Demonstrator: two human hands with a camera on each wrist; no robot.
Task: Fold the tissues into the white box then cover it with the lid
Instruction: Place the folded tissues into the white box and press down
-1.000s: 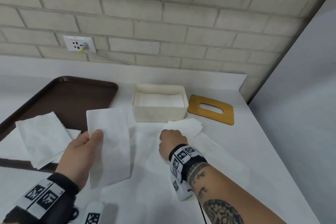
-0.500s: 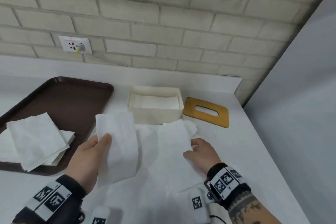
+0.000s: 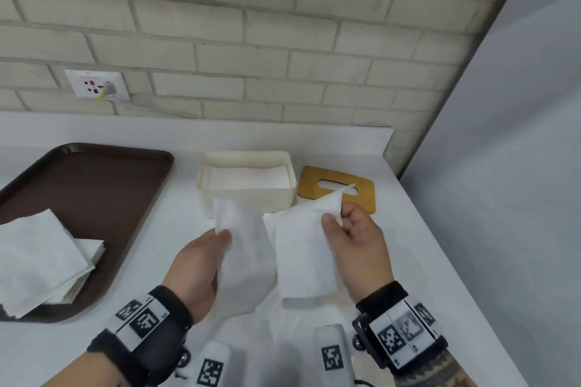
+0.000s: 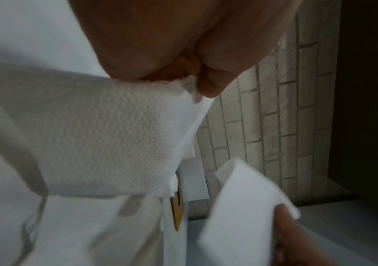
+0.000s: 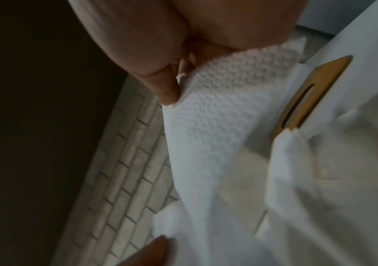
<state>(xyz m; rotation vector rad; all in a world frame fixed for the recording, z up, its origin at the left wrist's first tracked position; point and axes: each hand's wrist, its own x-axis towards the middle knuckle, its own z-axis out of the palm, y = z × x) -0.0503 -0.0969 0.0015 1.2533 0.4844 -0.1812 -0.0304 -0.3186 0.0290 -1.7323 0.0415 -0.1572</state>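
Observation:
A large white tissue (image 3: 251, 264) lies in front of the white box (image 3: 251, 203), with both its side flaps lifted. My left hand (image 3: 224, 237) pinches the left flap (image 4: 115, 135) between thumb and fingers. My right hand (image 3: 334, 217) pinches the right flap (image 3: 305, 248) near its top corner, seen close up as textured paper (image 5: 217, 117). The box is open and holds folded tissues (image 3: 245, 177). The wooden lid (image 3: 336, 190) with its slot lies flat just right of the box, behind my right hand.
A brown tray (image 3: 94, 192) sits at the left with a stack of folded tissues (image 3: 41, 261) on it. A brick wall with a socket (image 3: 97, 85) rises behind the counter. The counter edge (image 3: 440, 261) runs close by on the right.
My right hand left the middle of the tissue, took its right flap and raised it. My left hand brought its flap inward toward the box.

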